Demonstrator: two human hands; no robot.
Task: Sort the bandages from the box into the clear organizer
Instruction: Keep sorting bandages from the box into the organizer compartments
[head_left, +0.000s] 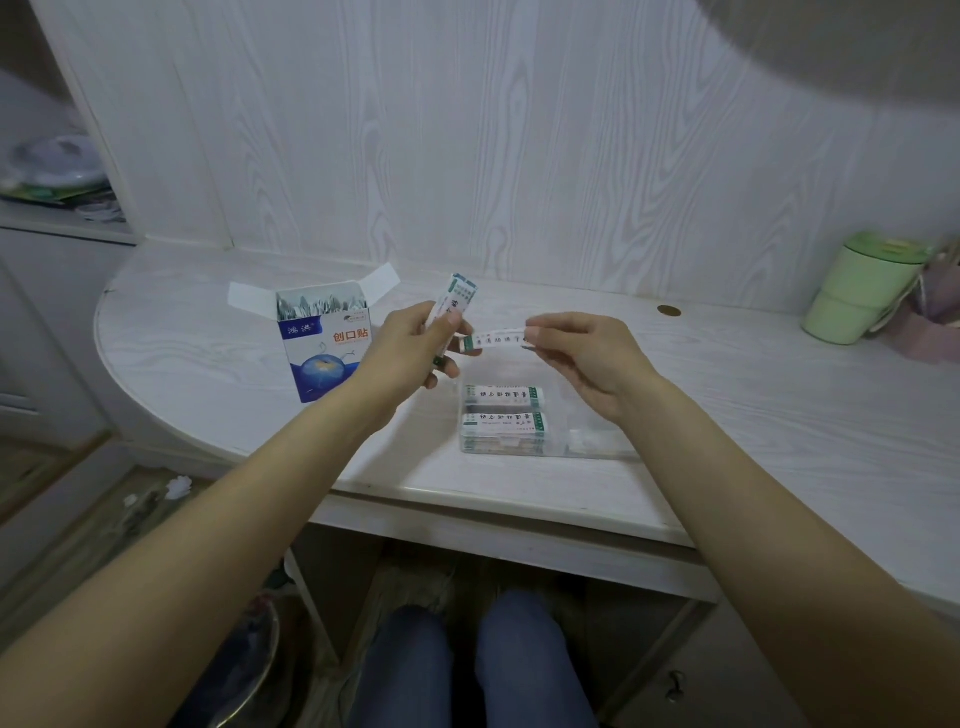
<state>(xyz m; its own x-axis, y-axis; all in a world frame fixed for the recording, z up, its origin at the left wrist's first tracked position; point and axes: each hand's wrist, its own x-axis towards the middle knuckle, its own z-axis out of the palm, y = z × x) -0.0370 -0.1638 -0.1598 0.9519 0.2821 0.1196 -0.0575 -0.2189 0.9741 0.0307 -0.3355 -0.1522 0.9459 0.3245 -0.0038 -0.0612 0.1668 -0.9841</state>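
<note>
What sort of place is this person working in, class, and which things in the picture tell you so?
Probably a home room, perhaps a bedroom or study corner: a white wood-grain desk built against matching wall panels, a green cup on it, and cluttered shelves alongside. The box of bandages suggests household tidying.

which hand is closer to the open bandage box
Left. The left hand holds bandages just right of the box, nearly beside it; the right hand is farther right, above the clear organizer.

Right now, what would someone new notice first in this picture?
Two hands meet above the desk: the left hand grips a bunch of bandages, while the right hand pinches a single bandage. Below sits the clear organizer, already holding bandages; the open box stands at left.
</note>
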